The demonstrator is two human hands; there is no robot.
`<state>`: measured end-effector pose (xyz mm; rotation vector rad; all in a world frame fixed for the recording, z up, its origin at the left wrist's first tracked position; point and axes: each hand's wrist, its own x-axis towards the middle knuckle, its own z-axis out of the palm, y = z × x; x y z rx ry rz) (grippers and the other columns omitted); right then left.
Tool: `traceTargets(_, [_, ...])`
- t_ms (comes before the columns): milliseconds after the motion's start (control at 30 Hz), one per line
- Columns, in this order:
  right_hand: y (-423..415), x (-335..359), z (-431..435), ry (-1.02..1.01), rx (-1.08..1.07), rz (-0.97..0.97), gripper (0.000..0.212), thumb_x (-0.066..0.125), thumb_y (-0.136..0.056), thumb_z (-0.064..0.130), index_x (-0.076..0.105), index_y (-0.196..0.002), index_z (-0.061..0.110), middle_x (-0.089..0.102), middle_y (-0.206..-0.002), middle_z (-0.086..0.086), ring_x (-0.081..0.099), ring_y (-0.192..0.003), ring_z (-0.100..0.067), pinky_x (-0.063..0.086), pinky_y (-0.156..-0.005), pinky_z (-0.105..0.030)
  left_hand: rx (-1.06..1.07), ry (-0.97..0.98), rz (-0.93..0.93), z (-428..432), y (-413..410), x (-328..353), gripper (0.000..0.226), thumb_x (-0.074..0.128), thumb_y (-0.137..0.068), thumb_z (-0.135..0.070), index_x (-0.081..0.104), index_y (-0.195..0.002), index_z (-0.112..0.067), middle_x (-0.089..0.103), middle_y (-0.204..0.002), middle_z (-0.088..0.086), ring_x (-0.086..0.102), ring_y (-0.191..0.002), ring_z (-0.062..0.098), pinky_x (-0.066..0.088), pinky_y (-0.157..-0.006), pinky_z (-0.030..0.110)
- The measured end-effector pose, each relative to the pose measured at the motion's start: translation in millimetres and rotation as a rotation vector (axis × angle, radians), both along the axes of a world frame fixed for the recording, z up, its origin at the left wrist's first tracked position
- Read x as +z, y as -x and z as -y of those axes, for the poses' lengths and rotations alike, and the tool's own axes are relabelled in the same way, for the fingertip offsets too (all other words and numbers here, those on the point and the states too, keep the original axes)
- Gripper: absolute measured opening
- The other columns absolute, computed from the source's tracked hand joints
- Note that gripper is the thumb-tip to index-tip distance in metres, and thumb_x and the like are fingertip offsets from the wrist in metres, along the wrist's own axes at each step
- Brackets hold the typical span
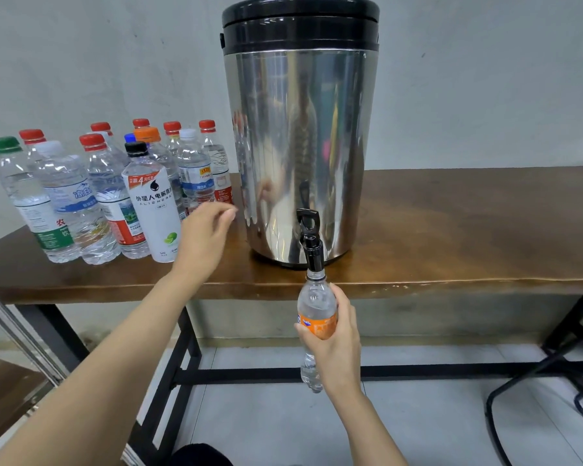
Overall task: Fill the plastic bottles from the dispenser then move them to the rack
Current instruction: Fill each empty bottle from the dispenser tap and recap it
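Right hand (pixel 334 334) grips the uncapped bottle (pixel 315 307), its orange label reading FANTA and its mouth right up at the black tap (pixel 309 237) of the steel dispenser (pixel 300 146). Left hand (pixel 206 237) hovers above the wooden table (pixel 451 230), fingers loosely curled, holding nothing. Just beside it stand the clustered capped bottles (pixel 98 196) (one white label reads ALIENERGY).

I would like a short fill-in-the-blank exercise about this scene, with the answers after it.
1. The right hand holds a bottle with an ____ label under the tap.
2. The lid of the dispenser is ____.
3. The capped bottles stand on the table to the dispenser's ____.

Answers: orange; black; left.
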<state>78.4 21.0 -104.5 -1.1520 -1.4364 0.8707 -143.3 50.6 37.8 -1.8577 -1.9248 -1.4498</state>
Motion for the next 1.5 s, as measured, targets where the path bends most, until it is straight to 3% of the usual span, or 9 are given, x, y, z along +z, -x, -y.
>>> traceTargets(133, [3,-1,2,0.004,-0.012,-0.014,0.079,0.086,-0.073,0.023,0.042,-0.135,0.044,0.05,-0.128,0.021,0.055,-0.112,0.0,0.049,-0.083,-0.021,0.228,0.206,0.04,5,43,-30,0.021,0.055,-0.1,-0.015,0.067,-0.114,-0.005,0.066,-0.115,0.013,0.054,-0.094,0.02,0.043,-0.085,0.032])
traceTargets(333, [7,-4,6,0.001,-0.027,-0.011,0.079,0.086,-0.072,0.023,0.042,-0.135,0.044,0.052,-0.129,0.02,0.056,-0.11,-0.001,0.051,-0.082,-0.023,0.188,0.444,-0.1,-3,64,-52,0.038,0.058,-0.098,-0.015,0.056,-0.136,-0.013,0.057,-0.135,0.015,0.05,-0.124,0.034,0.042,-0.104,0.048])
traceTargets(467, [8,-7,11,0.002,-0.023,0.001,0.08,0.086,-0.072,0.022,0.043,-0.135,0.043,0.052,-0.128,0.019,0.055,-0.111,0.002,0.048,-0.078,-0.016,0.155,0.565,-0.192,-10,67,-63,0.035,0.054,-0.099,-0.011,0.06,-0.133,-0.017,0.058,-0.134,0.015,0.051,-0.121,0.033,0.044,-0.103,0.046])
traceTargets(700, [25,-1,24,-0.027,0.035,0.014,0.08,0.087,-0.07,0.027,0.042,-0.134,0.045,0.052,-0.13,0.021,0.056,-0.113,0.0,0.052,-0.085,-0.022,0.175,0.472,-0.08,-3,67,-62,0.02,0.057,-0.097,-0.007,0.069,-0.113,-0.008,0.064,-0.117,0.016,0.057,-0.109,0.03,0.045,-0.096,0.036])
traceTargets(867, [53,40,27,-0.113,0.14,-0.032,0.083,0.088,-0.067,0.03,0.042,-0.133,0.048,0.053,-0.131,0.023,0.054,-0.118,0.0,0.053,-0.095,-0.032,0.171,0.281,0.169,18,68,-30,0.019,0.059,-0.097,-0.012,0.07,-0.112,-0.005,0.067,-0.109,0.01,0.056,-0.096,0.019,0.039,-0.086,0.026])
traceTargets(1000, [83,89,19,-0.202,0.253,-0.066,0.089,0.088,-0.064,0.037,0.038,-0.135,0.051,0.05,-0.138,0.021,0.051,-0.126,-0.008,0.051,-0.1,-0.039,0.129,0.147,0.403,33,76,15,0.019,0.058,-0.098,-0.019,0.068,-0.111,-0.009,0.065,-0.102,0.006,0.058,-0.09,0.017,0.046,-0.08,0.03])
traceTargets(1167, [122,148,-6,-0.281,0.329,-0.149,0.088,0.087,-0.062,0.042,0.037,-0.134,0.055,0.052,-0.137,0.014,0.055,-0.123,-0.014,0.053,-0.096,-0.043,0.009,0.008,0.668,55,92,61,0.018,0.062,-0.097,-0.02,0.064,-0.11,-0.008,0.066,-0.092,0.003,0.061,-0.08,0.013,0.053,-0.075,0.019])
traceTargets(1367, [159,178,-42,-0.34,0.325,-0.087,0.088,0.087,-0.065,0.041,0.035,-0.136,0.049,0.052,-0.137,0.011,0.056,-0.121,-0.014,0.054,-0.094,-0.045,0.032,-0.075,0.657,61,104,85,0.002,0.067,-0.092,-0.02,0.069,-0.094,-0.02,0.069,-0.089,-0.002,0.063,-0.081,0.01,0.051,-0.082,0.023])
traceTargets(1500, [173,172,-57,-0.341,0.328,-0.044,0.09,0.087,-0.068,0.036,0.036,-0.141,0.043,0.049,-0.14,0.012,0.052,-0.124,-0.012,0.051,-0.098,-0.045,0.009,-0.095,0.606,53,104,100,0.007,0.07,-0.09,-0.018,0.07,-0.089,-0.025,0.072,-0.089,-0.004,0.065,-0.082,0.009,0.053,-0.083,0.024])
